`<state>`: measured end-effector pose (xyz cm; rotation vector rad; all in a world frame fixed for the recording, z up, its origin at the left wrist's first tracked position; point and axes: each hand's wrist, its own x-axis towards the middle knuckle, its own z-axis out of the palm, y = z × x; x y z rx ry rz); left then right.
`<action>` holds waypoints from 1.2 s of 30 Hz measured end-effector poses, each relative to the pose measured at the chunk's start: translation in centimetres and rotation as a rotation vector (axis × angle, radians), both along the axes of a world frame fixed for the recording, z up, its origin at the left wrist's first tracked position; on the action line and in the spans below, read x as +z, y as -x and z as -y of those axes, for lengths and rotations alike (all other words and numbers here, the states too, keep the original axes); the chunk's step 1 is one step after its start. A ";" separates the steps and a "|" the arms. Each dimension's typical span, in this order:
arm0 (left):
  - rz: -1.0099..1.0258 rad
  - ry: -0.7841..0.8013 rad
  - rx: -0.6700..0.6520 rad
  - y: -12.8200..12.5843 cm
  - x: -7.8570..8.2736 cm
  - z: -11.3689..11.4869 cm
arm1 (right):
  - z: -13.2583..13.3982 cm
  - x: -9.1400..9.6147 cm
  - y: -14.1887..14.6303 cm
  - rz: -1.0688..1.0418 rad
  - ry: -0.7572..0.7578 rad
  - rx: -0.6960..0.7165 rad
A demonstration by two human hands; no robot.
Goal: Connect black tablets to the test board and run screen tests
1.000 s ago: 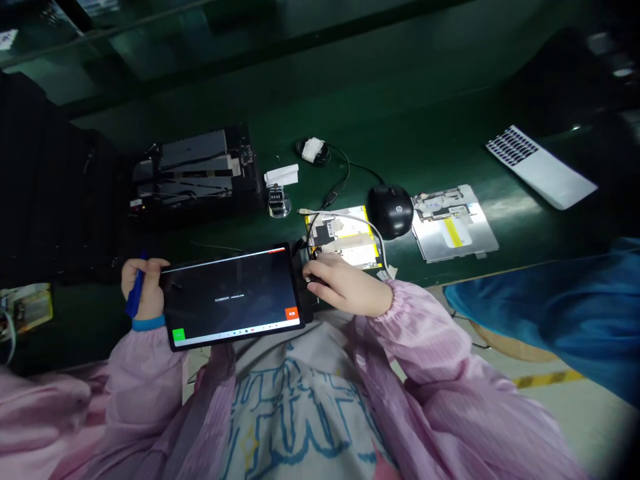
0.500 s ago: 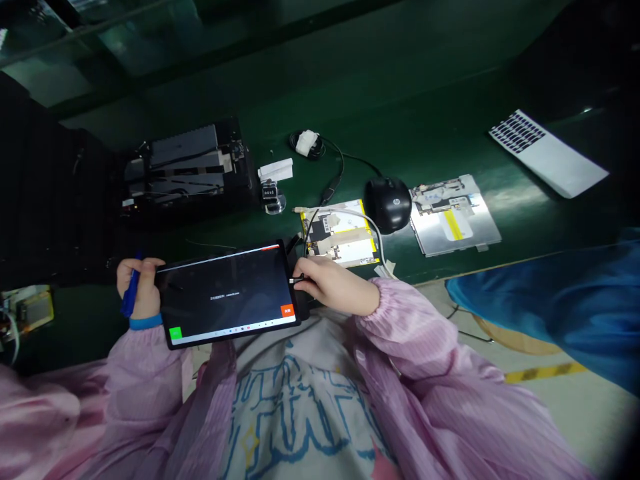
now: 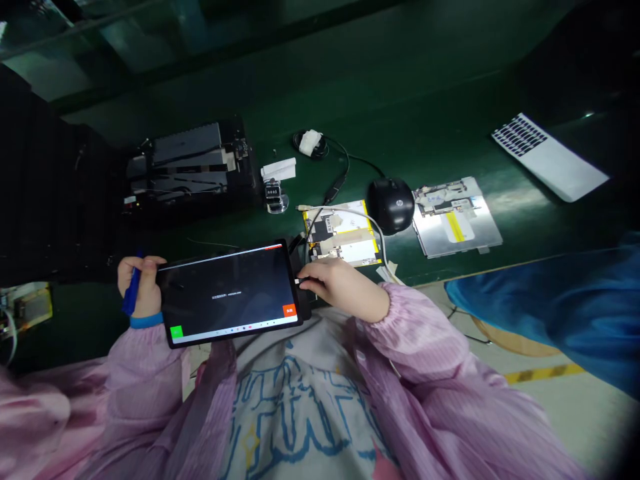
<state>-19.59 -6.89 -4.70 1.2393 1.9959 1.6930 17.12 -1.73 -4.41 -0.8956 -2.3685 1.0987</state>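
Note:
A black tablet [image 3: 235,293] with a dark lit screen, a green square at lower left and a red one at lower right, is tilted before my body. My left hand [image 3: 143,287] grips its left edge, thumb along the rim, with a blue pen [image 3: 131,291] tucked between the fingers. At the right edge, my right hand [image 3: 333,283] pinches a small cable plug [image 3: 299,281]. The plug's pale tip is right by the tablet's side; I cannot tell whether it sits in the port.
Beyond the tablet lie a taped battery-and-board assembly [image 3: 345,247], a mouse [image 3: 393,205], a metal panel [image 3: 455,230], a small counter [image 3: 273,193] and a coiled cable [image 3: 311,143]. Opened black electronics [image 3: 190,160] rest at left, a label sheet [image 3: 550,157] at right. Blue cloth [image 3: 550,293] hangs at right.
My right hand has shifted slightly right with the plug, drawing back a little from the tablet's edge. My left hand and the tablet have barely moved. The view has shifted slightly.

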 end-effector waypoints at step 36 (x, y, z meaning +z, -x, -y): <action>-0.067 0.053 0.041 0.0 0.0 -0.2 | 2.0 -1.4 0.2 -0.118 -0.027 -0.171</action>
